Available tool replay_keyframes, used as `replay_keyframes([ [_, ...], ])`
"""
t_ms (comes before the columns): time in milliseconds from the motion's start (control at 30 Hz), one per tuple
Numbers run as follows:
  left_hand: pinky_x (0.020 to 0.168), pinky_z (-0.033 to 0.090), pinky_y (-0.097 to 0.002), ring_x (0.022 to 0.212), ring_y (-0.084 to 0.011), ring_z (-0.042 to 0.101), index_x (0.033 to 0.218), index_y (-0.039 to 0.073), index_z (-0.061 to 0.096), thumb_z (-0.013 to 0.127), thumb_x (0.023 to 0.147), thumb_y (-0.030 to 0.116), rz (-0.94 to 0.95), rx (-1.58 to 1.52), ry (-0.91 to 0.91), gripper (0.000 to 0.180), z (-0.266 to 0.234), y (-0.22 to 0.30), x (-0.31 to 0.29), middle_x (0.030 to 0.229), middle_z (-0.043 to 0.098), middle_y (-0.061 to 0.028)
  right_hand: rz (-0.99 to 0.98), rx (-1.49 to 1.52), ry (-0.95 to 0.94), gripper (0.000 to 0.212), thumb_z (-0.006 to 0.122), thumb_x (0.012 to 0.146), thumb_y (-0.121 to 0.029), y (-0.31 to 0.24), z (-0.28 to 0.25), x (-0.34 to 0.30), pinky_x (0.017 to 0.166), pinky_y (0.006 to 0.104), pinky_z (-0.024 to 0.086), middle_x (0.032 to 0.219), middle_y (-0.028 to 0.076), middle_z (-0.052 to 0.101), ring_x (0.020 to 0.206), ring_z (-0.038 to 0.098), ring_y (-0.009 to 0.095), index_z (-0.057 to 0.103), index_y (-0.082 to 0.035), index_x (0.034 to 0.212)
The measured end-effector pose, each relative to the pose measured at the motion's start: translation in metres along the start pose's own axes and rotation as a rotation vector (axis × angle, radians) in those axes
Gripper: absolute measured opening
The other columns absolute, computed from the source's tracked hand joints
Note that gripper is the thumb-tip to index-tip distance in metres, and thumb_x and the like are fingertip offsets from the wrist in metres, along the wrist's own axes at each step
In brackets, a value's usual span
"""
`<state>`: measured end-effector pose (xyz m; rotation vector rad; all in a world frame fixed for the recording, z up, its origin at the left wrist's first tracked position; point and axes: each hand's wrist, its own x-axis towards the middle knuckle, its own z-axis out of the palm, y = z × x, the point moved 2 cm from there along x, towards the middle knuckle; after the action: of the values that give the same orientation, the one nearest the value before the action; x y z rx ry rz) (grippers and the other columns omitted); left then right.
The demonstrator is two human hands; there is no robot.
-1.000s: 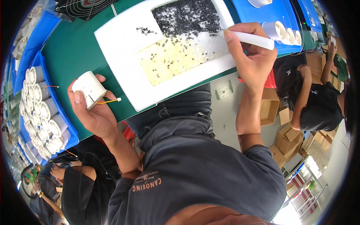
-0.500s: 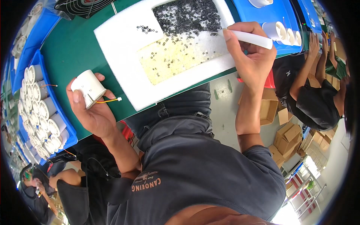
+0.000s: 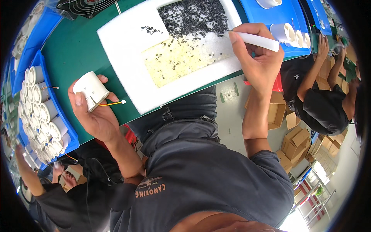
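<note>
My left hand (image 3: 101, 123) is closed around a white plastic cylinder (image 3: 94, 89), tilted, with small holes in its side. A short yellow and red wire with a white plug (image 3: 123, 101) sticks out from it. In my right hand (image 3: 264, 63) is a white pen-shaped tool (image 3: 258, 41), pinched between thumb and fingers. Its thin tip points into the small black rings (image 3: 193, 19) in a white foam tray (image 3: 127, 73); whether it touches one is too small to tell. Pale yellow small pieces (image 3: 170, 67) lie in the nearer section, with scattered black rings among them.
The green table (image 3: 63, 58) carries a blue bin (image 3: 71, 129) of similar white cylinders (image 3: 48, 111) on the left. At the right, a blue tray (image 3: 255, 15) holds white cups (image 3: 284, 33). A black fan grille (image 3: 87, 5) stands at the back. Other people work on both sides.
My right hand and the pen-shaped tool have shifted very slightly left. My left hand keeps its place with the cylinder. At lower left, another person's arm now stretches toward the table.
</note>
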<state>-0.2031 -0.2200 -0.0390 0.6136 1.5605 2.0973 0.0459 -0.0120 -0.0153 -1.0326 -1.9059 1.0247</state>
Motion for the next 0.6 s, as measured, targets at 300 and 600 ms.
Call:
replay_keyframes([
  [300, 0.052, 0.056, -0.03, 0.094, -0.0288, 0.065, 0.12, -0.006, 0.047, 0.045, 0.1, 0.032, 0.0, 0.012, 0.01, 0.043, 0.0005, 0.0005, -0.0002, 0.103, 0.06, -0.0249, -0.008, -0.011, -0.004, 0.011, 0.075, 0.087, -0.002, -0.0016, 0.0006, -0.0007, 0.06, 0.0137, 0.041, 0.085, -0.003, 0.067, 0.07, 0.054, -0.001, 0.069, 0.002, 0.095],
  [600, 0.051, 0.055, -0.0299, 0.093, -0.0285, 0.065, 0.119, -0.006, 0.047, 0.045, 0.1, 0.032, -0.002, 0.028, 0.014, 0.043, 0.0015, 0.0011, -0.0003, 0.101, 0.061, -0.0247, 0.026, 0.109, 0.022, 0.01, 0.075, 0.089, -0.004, 0.0037, -0.0011, 0.0004, 0.058, 0.0159, 0.041, 0.079, -0.001, 0.066, 0.066, 0.057, 0.002, 0.07, 0.002, 0.096],
])
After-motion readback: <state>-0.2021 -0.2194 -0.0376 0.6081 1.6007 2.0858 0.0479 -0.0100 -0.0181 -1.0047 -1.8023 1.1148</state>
